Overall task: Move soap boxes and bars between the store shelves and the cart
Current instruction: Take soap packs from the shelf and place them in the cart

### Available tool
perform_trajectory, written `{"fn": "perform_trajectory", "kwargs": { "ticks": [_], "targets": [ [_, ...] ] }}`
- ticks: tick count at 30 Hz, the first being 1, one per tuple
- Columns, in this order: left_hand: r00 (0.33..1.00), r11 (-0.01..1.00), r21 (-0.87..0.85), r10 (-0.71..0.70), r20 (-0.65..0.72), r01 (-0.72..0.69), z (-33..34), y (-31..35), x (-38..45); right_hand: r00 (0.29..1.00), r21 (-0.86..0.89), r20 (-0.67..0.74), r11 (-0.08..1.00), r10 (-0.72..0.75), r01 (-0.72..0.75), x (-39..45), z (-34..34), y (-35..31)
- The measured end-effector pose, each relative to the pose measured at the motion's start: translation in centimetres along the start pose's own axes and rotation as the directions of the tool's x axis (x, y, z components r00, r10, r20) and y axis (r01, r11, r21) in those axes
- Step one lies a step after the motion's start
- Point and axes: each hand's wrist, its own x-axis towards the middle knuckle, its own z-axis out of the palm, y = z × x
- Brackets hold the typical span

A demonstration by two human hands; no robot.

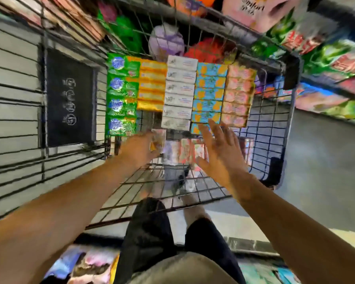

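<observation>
The wire cart (262, 128) holds neat columns of soap: green packs (122, 95), yellow boxes (152, 85), white boxes (179, 93), blue-and-orange boxes (210, 91) and pink boxes (239, 95). Loose pink boxes (188, 152) lie lower, near the cart's near end. My left hand (140, 150) reaches in under the yellow column and grips a small, blurred yellow-and-white soap box (157, 140). My right hand (217, 146) hovers with fingers spread over the near end of the blue column and holds nothing.
The cart's far section holds green, purple and red pouches (166, 42). Store shelves with packaged goods (326, 58) run along the right. A dark sign panel (70, 95) hangs on the cart's left side. Grey floor (324, 160) lies to the right. My legs stand below the cart.
</observation>
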Motion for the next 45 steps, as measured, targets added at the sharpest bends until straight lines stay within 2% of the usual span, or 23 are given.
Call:
{"fn": "perform_trajectory", "kwargs": {
  "ticks": [4, 8, 12, 15, 19, 23, 27, 29, 31, 32, 34, 36, 38, 40, 43, 44, 45],
  "targets": [
    [1.000, 0.986, -0.164, -0.007, -0.008, 0.006, 1.5, -0.4, 3.4, 0.999, 0.043, -0.049, 0.999, 0.018, -0.016, 2.3, 2.0, 0.0],
    [0.999, 0.990, -0.131, -0.048, 0.018, 0.050, 3.7, -1.6, 6.7, 0.995, 0.038, -0.092, 0.999, 0.029, -0.026, 3.9, 3.4, 0.1],
    [0.997, 0.994, -0.076, -0.074, -0.019, 0.073, 5.8, -2.2, 8.4, 0.991, 0.088, -0.125, 0.996, 0.045, -0.034, 4.5, 4.4, 0.3],
    [0.994, 0.995, -0.067, -0.083, -0.073, 0.079, 6.3, -2.3, 8.7, 0.989, 0.118, -0.133, 0.992, 0.063, -0.048, 4.6, 4.5, 0.1],
    [0.993, 0.993, -0.029, -0.114, -0.038, 0.113, 6.5, -1.9, 7.3, 0.992, 0.138, -0.103, 0.989, 0.074, -0.060, 4.3, 4.1, -0.4],
    [0.992, 0.970, -0.207, -0.128, 0.008, 0.127, 5.7, -1.2, 5.8, 0.996, 0.134, -0.056, 0.989, 0.070, -0.062, 3.5, 3.2, -1.0],
    [0.992, 0.962, -0.249, -0.119, -0.031, 0.108, 2.9, -1.0, 4.3, 0.998, 0.178, -0.043, 0.983, 0.055, -0.047, 2.7, 2.3, -1.2],
    [0.993, 0.951, -0.285, -0.119, 0.013, 0.118, 1.2, -1.2, 3.7, 0.998, 0.203, 0.012, 0.977, 0.068, -0.069, 2.3, 2.0, -1.1],
    [0.993, 0.903, -0.412, -0.106, 0.060, 0.121, -0.5, -1.1, 2.9, 0.997, 0.276, 0.019, 0.958, 0.080, -0.082, 1.9, 1.7, -1.3],
    [0.992, 0.844, -0.520, -0.100, 0.082, 0.128, -1.2, -0.6, 2.4, 0.996, 0.340, 0.011, 0.937, 0.089, -0.087, 1.8, 1.6, -1.4],
    [0.987, 0.652, -0.742, -0.078, 0.137, 0.155, -2.4, 0.7, 1.0, 0.993, 0.524, 0.008, 0.845, 0.119, -0.106, 1.6, 1.2, -1.6],
    [0.982, 0.466, -0.867, -0.033, 0.185, 0.178, -3.1, 2.4, 0.1, 0.985, 0.700, 0.096, 0.695, 0.140, -0.167, 1.4, 0.8, -1.6],
    [0.980, 0.351, -0.919, 0.026, 0.199, 0.177, -3.2, 4.1, -0.2, 0.973, 0.843, 0.162, 0.490, 0.164, -0.222, 1.1, 0.5, -1.4],
    [0.982, 0.331, -0.929, 0.038, 0.187, 0.164, -2.9, 5.3, 0.1, 0.966, 0.903, 0.145, 0.370, 0.213, -0.217, 0.9, 0.9, -0.9],
    [0.977, 0.289, -0.933, -0.049, 0.207, 0.212, -1.2, 5.1, 1.0, 0.952, 0.893, 0.095, 0.398, 0.290, -0.211, 0.7, 2.1, 0.4],
    [0.974, 0.332, -0.915, -0.085, 0.211, 0.228, -0.3, 4.6, 1.5, 0.945, 0.901, 0.093, 0.378, 0.312, -0.214, 0.5, 2.4, 0.9],
    [0.976, 0.456, -0.863, -0.113, 0.188, 0.219, 0.5, 4.1, 1.9, 0.938, 0.909, 0.095, 0.354, 0.334, -0.218, 0.4, 2.7, 1.5]
  ]
}}
